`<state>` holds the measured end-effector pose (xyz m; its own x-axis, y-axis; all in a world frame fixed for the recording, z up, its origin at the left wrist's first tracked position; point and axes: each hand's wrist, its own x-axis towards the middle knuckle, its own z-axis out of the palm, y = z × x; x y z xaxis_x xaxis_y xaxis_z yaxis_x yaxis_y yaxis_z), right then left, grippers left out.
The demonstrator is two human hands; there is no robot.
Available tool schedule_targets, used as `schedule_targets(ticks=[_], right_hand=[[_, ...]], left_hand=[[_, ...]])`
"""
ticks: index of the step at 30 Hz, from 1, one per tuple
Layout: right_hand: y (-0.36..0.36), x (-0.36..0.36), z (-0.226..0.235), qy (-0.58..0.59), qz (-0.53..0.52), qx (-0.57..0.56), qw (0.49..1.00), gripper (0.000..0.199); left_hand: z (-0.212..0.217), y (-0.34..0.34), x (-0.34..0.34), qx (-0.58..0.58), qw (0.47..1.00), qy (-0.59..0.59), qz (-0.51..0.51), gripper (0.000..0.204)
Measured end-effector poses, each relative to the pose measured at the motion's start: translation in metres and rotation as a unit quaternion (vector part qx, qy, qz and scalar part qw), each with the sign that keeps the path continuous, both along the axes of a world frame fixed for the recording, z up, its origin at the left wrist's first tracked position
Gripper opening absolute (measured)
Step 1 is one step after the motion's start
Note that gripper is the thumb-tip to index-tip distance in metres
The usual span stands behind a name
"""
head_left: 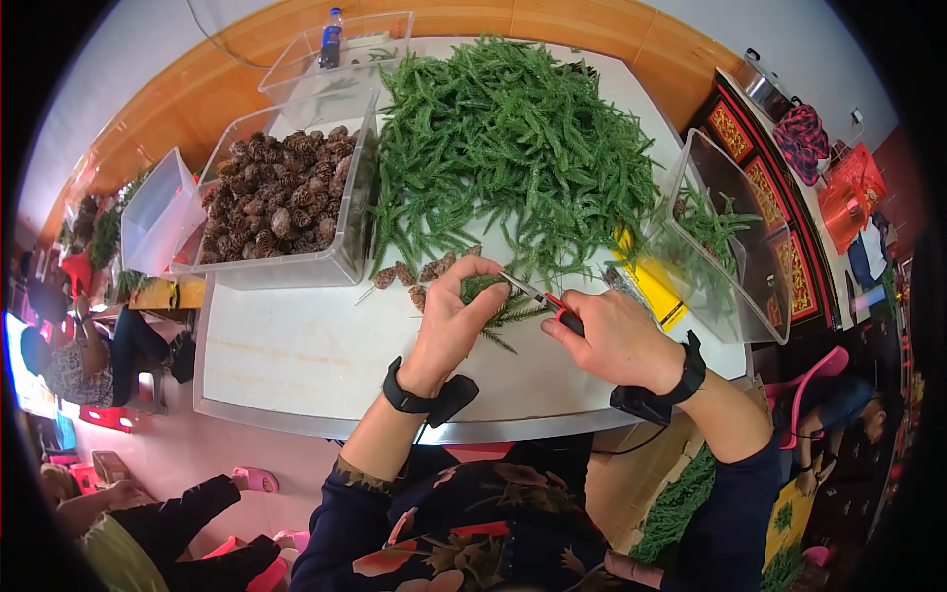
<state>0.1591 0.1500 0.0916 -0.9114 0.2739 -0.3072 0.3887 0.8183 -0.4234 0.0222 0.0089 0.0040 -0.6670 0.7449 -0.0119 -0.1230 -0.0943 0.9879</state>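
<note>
Over the near middle of the white table [286,345], my left hand [446,326] is closed round a small green artificial pine sprig [513,314], its needles fanning out toward the right. My right hand [621,340] grips pliers with red and black handles [564,314]. Their metal jaws point up and left and meet the sprig by my left fingertips; whether a wire sits between them is too small to tell. Several loose pine cones [384,277] lie just beyond my left hand. A big heap of green pine sprigs [513,148] covers the far half of the table.
A clear bin of brown pine cones [345,242] stands at left, with another clear bin [286,84] and a bottle [331,39] behind. At right are a yellow packet [651,286] and a clear bin with sprigs [755,301]. Other people sit at both sides.
</note>
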Motion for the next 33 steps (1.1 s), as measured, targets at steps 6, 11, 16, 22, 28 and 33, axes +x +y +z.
schedule_targets(ticks=[6,11,16,22,28,33], right_hand=[[0.019,0.001,-0.020,0.114,0.040,-0.022,0.992,0.033],[0.033,-0.002,-0.016,0.042,0.059,-0.087,0.994,0.036],[0.037,-0.004,-0.016,0.034,0.096,-0.152,0.983,0.037],[0.033,-0.006,-0.009,0.020,0.122,-0.113,0.986,0.035],[0.032,-0.003,-0.013,0.055,0.108,-0.090,0.989,0.032],[0.021,0.002,-0.016,0.079,0.069,-0.023,0.994,0.030]], left_hand=[[0.001,0.000,-0.003,0.059,0.988,-0.144,-0.020,0.013],[-0.003,-0.002,-0.008,0.065,0.985,-0.148,-0.055,0.011],[-0.003,-0.003,-0.010,0.088,0.968,-0.215,-0.093,0.009],[-0.004,-0.005,-0.012,0.082,0.953,-0.264,-0.124,0.009],[-0.003,-0.004,-0.010,0.094,0.952,-0.251,-0.150,0.012],[-0.005,-0.001,-0.005,0.069,0.973,-0.178,-0.129,0.012]])
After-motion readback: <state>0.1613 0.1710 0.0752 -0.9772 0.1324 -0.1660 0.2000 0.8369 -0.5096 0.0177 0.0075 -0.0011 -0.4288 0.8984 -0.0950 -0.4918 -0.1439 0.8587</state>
